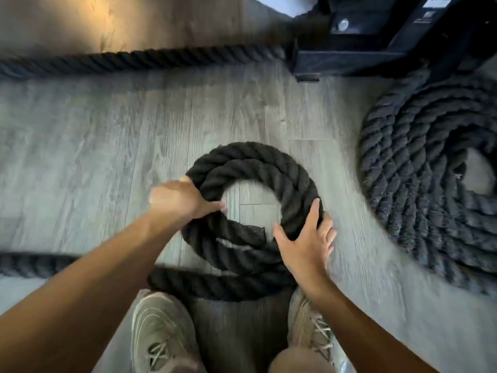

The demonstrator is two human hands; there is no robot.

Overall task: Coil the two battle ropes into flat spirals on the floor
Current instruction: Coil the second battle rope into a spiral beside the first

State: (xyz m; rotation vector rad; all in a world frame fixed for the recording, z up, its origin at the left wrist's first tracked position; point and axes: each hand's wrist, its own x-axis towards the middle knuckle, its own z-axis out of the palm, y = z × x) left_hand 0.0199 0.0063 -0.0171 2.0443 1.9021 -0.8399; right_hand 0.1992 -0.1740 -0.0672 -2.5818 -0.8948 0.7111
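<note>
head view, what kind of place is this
Most likely a gym or home workout room. Thick black battle ropes lie on the wood-look floor: one finished coil at right, a small coil being wound, beside a black bolted steel frame.

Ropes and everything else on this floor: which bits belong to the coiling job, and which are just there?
Job: small coil, left hand, right hand, finished coil, loose rope.
Just there: black frame, shoes.

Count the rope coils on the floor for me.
2: a small coil in the middle under both hands, and a larger coil at the right edge beside the black rack base, partly out of frame.
</note>
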